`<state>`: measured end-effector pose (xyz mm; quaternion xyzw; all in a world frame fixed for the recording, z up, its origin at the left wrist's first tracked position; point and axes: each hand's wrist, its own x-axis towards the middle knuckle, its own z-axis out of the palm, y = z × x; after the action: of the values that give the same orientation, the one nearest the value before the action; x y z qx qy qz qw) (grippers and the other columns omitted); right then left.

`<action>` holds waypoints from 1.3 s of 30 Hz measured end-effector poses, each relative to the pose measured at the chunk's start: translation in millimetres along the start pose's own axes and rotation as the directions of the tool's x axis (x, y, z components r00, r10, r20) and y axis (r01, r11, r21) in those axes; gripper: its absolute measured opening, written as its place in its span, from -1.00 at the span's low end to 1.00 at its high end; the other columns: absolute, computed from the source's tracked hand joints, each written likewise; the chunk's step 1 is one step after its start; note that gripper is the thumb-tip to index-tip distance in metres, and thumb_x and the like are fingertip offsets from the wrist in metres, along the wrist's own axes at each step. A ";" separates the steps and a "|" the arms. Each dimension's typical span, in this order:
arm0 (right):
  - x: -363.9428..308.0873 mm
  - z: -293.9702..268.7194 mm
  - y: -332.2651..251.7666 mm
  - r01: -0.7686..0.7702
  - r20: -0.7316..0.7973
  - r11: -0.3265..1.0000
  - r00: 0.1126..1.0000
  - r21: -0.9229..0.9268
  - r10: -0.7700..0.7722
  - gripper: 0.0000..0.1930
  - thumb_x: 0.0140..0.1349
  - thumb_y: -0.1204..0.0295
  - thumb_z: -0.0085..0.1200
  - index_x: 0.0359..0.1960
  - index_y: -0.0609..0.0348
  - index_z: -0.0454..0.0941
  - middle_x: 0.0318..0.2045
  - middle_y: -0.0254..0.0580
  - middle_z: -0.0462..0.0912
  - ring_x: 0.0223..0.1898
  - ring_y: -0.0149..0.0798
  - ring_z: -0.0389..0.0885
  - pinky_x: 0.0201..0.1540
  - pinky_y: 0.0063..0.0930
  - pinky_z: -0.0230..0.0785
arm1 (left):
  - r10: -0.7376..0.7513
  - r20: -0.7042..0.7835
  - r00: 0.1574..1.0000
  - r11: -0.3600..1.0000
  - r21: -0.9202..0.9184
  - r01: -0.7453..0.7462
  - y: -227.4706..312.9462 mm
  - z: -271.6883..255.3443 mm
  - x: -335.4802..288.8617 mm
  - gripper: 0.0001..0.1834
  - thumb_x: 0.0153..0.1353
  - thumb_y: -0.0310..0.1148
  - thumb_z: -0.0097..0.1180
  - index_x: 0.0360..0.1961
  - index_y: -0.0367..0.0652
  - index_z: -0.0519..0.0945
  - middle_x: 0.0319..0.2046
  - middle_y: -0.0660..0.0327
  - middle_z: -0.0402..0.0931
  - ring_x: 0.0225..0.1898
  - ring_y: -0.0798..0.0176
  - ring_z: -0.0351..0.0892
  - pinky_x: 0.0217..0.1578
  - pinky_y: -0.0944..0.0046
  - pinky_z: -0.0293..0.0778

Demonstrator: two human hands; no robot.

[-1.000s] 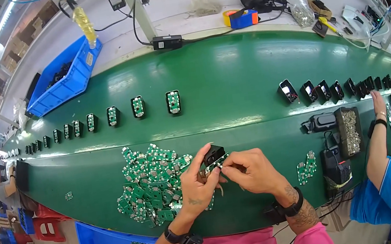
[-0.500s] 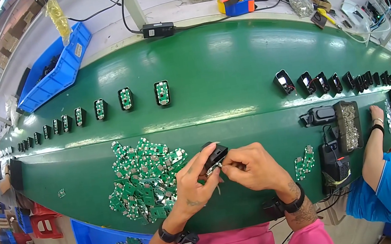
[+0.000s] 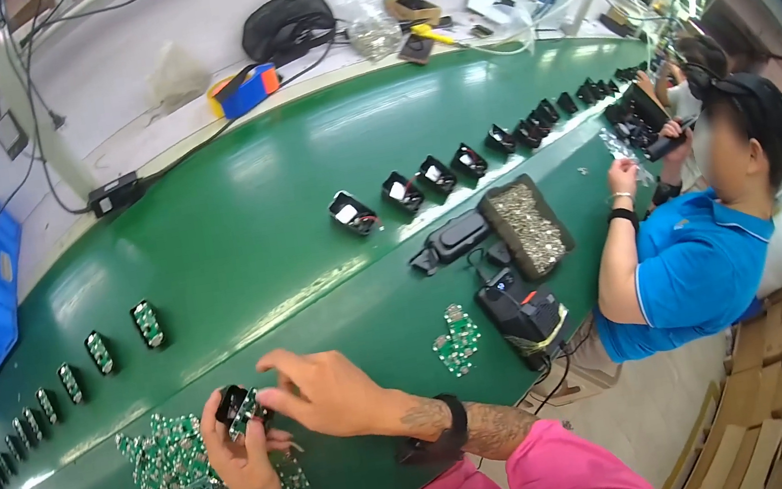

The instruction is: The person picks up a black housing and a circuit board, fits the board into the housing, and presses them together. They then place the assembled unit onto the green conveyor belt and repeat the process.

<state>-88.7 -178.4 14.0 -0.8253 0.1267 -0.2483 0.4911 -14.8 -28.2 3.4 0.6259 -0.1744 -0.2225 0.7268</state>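
Note:
My left hand (image 3: pixel 241 469) is closed around a small black plastic case (image 3: pixel 230 402), its open side facing up. A green circuit board (image 3: pixel 245 414) sits tilted at the case's mouth, not flat inside; the left thumb lies along it. Over the board's right end is my right hand (image 3: pixel 333 395), one fingertip touching or very near the board. Its index finger and thumb are apart, and I see nothing held between them. Just below the hands lies a heap of loose green circuit boards (image 3: pixel 174 484), partly hidden by my left hand.
Cases with boards fitted (image 3: pixel 147 323) run in a row at left; black cases with wires (image 3: pixel 352 213) line the far right. A tray of small metal parts (image 3: pixel 532 228), a black device (image 3: pixel 522 311) and a few boards (image 3: pixel 457 340) lie right. A co-worker in blue (image 3: pixel 697 259) sits beyond.
The view has swung to the right, so the co-worker shows more fully. My right hand has drawn back from its pinch, fingers now spread; the board shows at the case's mouth.

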 end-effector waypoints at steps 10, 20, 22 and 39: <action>-4.6 2.0 0.3 -0.052 0.108 0.993 0.993 0.104 0.041 -0.77 0.24 0.36 0.26 -0.35 0.33 0.57 -0.52 -0.07 0.67 -0.56 -0.26 0.68 -0.48 -0.43 0.47 | -0.035 0.071 0.997 0.998 0.047 0.032 3.4 -2.1 3.9 -0.30 0.07 -0.79 0.13 0.28 -0.28 0.29 0.00 0.03 0.49 -0.19 0.28 0.60 -0.46 0.45 0.65; -10.1 18.5 0.7 -0.286 0.257 0.769 0.952 0.572 0.163 -0.80 0.30 0.42 0.17 -0.37 0.36 0.57 -0.61 -0.28 0.59 -0.60 -0.51 0.54 -0.57 -0.53 0.36 | 0.160 0.059 0.985 0.978 0.123 -0.167 -11.0 -5.6 4.4 -0.33 0.07 -0.68 0.24 0.26 -0.28 0.37 0.05 0.06 0.48 0.05 0.22 0.53 0.07 0.29 0.49; -5.6 14.4 5.0 -0.419 0.327 0.712 0.905 0.563 0.273 -0.76 0.34 0.38 0.15 -0.41 0.33 0.57 -0.65 -0.32 0.56 -0.64 -0.54 0.49 -0.63 -0.57 0.29 | 0.158 0.085 0.984 0.968 0.181 -0.171 -14.6 -9.5 3.2 -0.38 0.08 -0.64 0.27 0.22 -0.29 0.41 0.08 0.07 0.45 0.04 0.21 0.53 0.06 0.28 0.51; -6.0 6.2 -10.2 -0.063 0.215 0.956 0.977 0.288 0.000 -0.68 0.33 0.34 0.12 -0.52 0.31 0.48 -0.65 0.00 0.44 -0.62 -0.02 0.39 -0.50 -0.17 0.20 | 0.368 0.055 0.928 0.827 0.437 -0.353 -14.6 -6.7 3.8 -0.54 0.22 -0.54 0.06 0.18 -0.34 0.51 0.12 -0.04 0.51 0.10 0.04 0.56 0.09 0.19 0.49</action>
<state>-90.8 -166.1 18.7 -0.7630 0.0484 -0.1667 0.6226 -9.6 -26.5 -12.2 0.7328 -0.3236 -0.0264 0.5980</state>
